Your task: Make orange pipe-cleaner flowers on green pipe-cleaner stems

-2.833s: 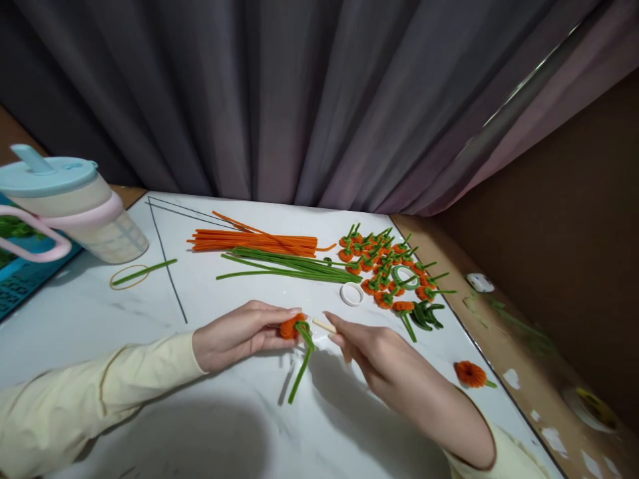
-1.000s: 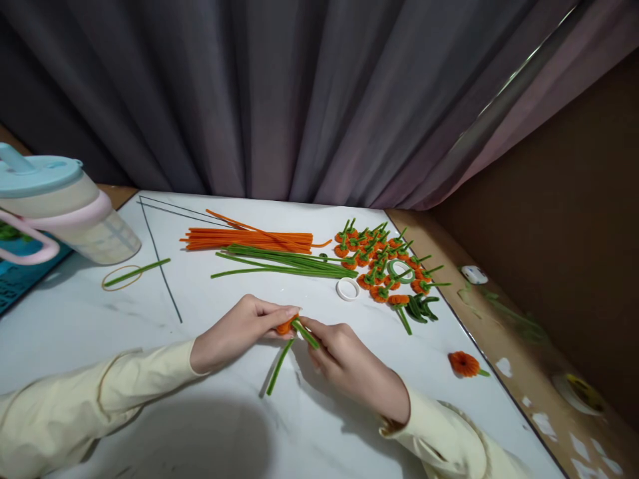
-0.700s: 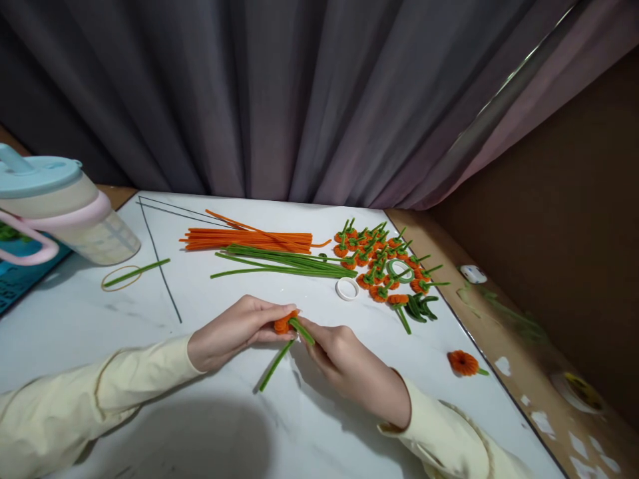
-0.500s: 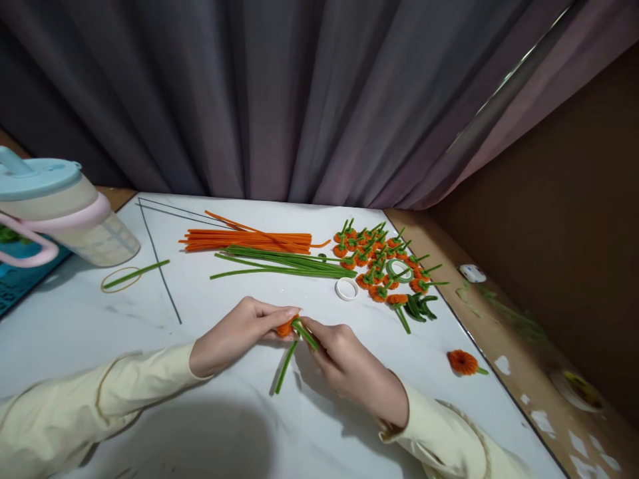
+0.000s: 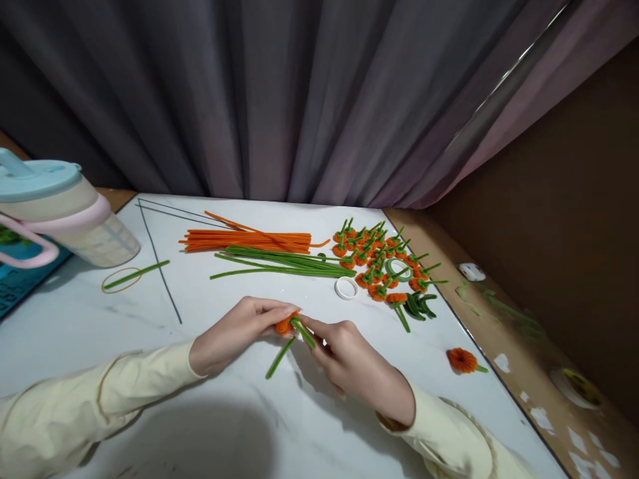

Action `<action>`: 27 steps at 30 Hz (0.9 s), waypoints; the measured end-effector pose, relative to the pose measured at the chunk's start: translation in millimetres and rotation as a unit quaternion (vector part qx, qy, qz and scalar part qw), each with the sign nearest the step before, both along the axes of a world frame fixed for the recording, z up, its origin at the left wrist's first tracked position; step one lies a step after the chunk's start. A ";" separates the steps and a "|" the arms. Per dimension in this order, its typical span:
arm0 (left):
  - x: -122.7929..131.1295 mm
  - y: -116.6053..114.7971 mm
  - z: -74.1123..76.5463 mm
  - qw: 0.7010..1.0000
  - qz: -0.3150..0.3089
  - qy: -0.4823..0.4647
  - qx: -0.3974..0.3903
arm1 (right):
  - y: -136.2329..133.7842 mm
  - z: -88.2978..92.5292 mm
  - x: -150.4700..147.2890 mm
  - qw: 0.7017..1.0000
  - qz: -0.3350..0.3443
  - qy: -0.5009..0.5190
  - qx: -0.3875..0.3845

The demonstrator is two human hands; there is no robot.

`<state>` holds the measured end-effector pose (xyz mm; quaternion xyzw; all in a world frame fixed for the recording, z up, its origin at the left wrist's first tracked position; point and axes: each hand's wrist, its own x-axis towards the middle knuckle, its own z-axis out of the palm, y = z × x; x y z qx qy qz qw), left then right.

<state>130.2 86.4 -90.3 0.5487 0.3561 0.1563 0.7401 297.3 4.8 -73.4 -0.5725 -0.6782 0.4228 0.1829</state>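
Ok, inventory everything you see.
held flower: 1, orange-green, centre
flower cluster: many, orange-green, right
lone flower: 1, orange, right foreground
orange stems: bundle, orange, centre
green stems: bundle, green, centre
loose stem: 1, green, left
band: 1, yellow, left
wires: several, dark, left
ring: 1, white, centre
tape roll: 1, green-white, right
leaves: several, green, right
cup: 1, blue-lidded, left
item: unclear, blue, left
case: 1, white, right
scraps: several, white, right
dish: blurred, yellowish, right
curtain: 1, grey, back
table: 1, white, below
left hand: 1, cream-sleeved, centre
right hand: 1, cream-sleeved, centre
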 end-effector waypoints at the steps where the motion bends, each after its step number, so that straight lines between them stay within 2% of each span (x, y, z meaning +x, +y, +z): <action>1: -0.2 -0.1 -0.6 1.000 0.005 -0.006 -0.020 | -0.7 0.1 -0.4 1.000 0.000 -0.015 0.005; 8: -1.9 -2.2 -1.4 0.994 0.018 -0.038 -0.098 | -2.9 -8.2 -3.4 0.995 -0.010 -0.086 0.051; 11: -0.9 -3.2 0.5 0.994 0.014 -0.032 -0.107 | -3.9 -13.5 -5.5 0.987 0.016 -0.140 0.076; 15: 1.2 -4.2 1.1 0.995 0.010 -0.014 -0.094 | -5.1 -14.6 -8.7 0.975 0.059 -0.206 0.063; 19: 1.7 -4.5 0.7 0.998 0.018 0.009 -0.065 | -1.0 -9.6 -5.5 0.991 0.024 -0.118 0.062; 23: 0.7 -3.6 -1.0 0.995 0.008 -0.011 -0.094 | 6.8 -0.4 3.9 0.999 0.000 0.020 -0.048; 25: 0.5 -2.6 -2.6 0.992 0.000 -0.038 -0.124 | 8.7 3.2 7.2 0.994 -0.002 0.054 -0.095; 27: 0.4 -1.7 -4.4 0.988 -0.002 -0.061 -0.143 | 8.4 4.1 7.9 0.993 0.004 0.059 -0.103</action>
